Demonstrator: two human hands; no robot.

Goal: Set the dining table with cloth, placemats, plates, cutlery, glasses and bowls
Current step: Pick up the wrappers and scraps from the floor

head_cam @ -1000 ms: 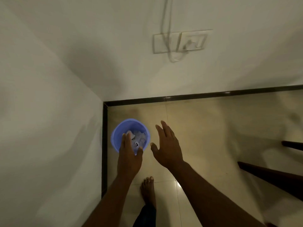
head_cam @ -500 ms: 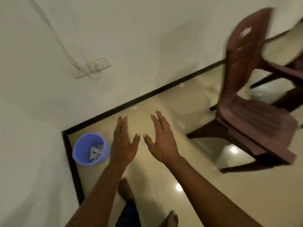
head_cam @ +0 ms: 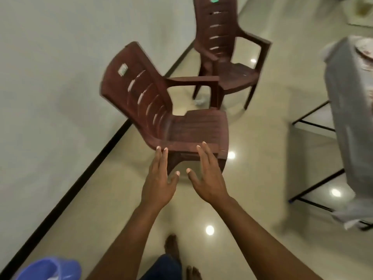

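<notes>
- Dining table (head_cam: pixel 352 118) sits at far right, cut by frame edge; grey cloth (head_cam: pixel 343 93) already draped over it, hanging down the near side.
- Plate (head_cam: pixel 365 49) on the cloth near the table's far right corner, only partly in view, blurred. Can't tell what else is on top.
- Black metal table legs (head_cam: pixel 314 126) show below the cloth.
- Your left hand (head_cam: pixel 158 183): fingers straight, spread a bit, palm down, holding nothing. In the air, mid-frame.
- Your right hand (head_cam: pixel 209 178): same, fingers straight and relaxed, nothing in it. Just right of the left hand, thumbs nearly meeting.
- Both hands well apart from the table, which is off to their right.
- Brown plastic armchair (head_cam: pixel 161 110) directly beyond the fingertips; can't tell if they touch the seat edge or just overlap it in view.
- 2nd brown armchair (head_cam: pixel 226 47) farther back, by the wall (head_cam: pixel 60 77).
- Small crumpled white scrap (head_cam: pixel 199 102) on floor between the 2 chairs.
- Blue bin (head_cam: pixel 50 269) at near left corner, by the black skirting.
- Glossy beige tile floor (head_cam: pixel 262 178) w/ light reflections.
- Your bare feet (head_cam: pixel 171 247) + dark trouser leg at bottom centre.
</notes>
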